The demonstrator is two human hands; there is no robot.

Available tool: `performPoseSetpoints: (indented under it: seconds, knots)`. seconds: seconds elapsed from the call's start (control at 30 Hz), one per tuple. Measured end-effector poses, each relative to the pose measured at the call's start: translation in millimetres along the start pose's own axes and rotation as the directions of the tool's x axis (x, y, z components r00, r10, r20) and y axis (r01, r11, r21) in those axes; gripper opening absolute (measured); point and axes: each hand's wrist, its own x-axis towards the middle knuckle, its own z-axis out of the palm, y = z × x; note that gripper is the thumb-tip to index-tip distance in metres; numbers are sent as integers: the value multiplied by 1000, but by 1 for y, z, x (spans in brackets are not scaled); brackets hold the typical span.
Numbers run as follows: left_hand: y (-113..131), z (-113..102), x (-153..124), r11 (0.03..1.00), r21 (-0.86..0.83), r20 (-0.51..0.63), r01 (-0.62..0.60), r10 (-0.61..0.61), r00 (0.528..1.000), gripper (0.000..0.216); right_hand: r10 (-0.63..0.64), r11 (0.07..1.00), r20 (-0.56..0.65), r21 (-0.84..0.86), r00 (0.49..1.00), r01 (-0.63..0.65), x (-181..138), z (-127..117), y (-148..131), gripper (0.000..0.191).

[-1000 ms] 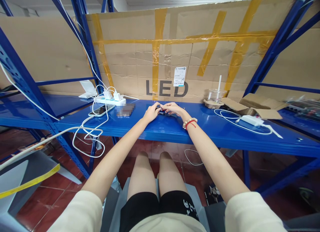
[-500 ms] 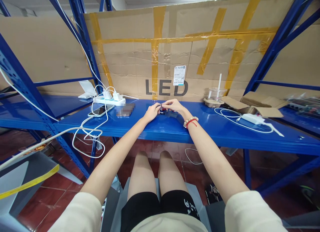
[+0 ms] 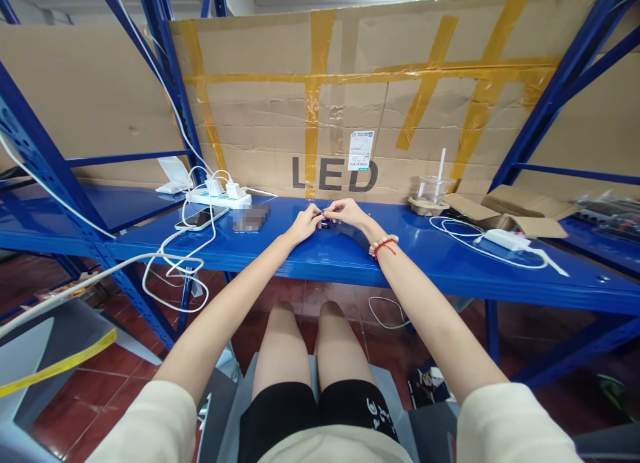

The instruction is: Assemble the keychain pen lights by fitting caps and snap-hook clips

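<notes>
At the middle of the glossy blue metal shelf (image 3: 280,253), I see the left hand (image 3: 303,225) and right hand (image 3: 346,214) bent around a small dark-and-red object (image 3: 326,223); they mostly hide it, so I cannot tell whether either pinches it; pixelation blurs a flat brown item (image 3: 253,219); taped brown cardboard (image 3: 260,130) stands behind; dark red floor tiles (image 3: 95,396) lie below.
</notes>
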Motion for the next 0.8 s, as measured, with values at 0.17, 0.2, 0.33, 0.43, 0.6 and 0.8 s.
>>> performPoseSetpoints:
  seconds: [0.17, 0.2, 0.33, 0.43, 0.6, 0.8]
  knots:
    - [0, 0, -1, 999, -25, -17, -22, 22, 1000, 16, -34, 999, 19, -6, 999, 34, 0, 0, 3, 45]
    - [0, -1, -1, 999, -21, -19, -29, 29, 999, 16, -40, 999, 18, -6, 999, 40, 1, 0, 3, 45]
    - [-2, -2, -1, 999, -8, -23, -46, 45, 999, 18, -33, 999, 14, -9, 999, 33, 1, 0, 6, 45]
    - [-2, -2, 0, 999, 3, -21, -53, 53, 998, 18, -24, 1000, 10, 0, 1000, 24, 2, 2, 7, 46]
    - [2, -3, -2, 998, 35, -29, -55, 56, 998, 16, 6, 1000, 6, -14, 1000, -6, 1, 3, 4, 47]
    - [2, -3, -1, 995, 80, -20, -66, 68, 998, 6, 74, 996, -14, -49, 997, -74, -1, 5, -1, 48]
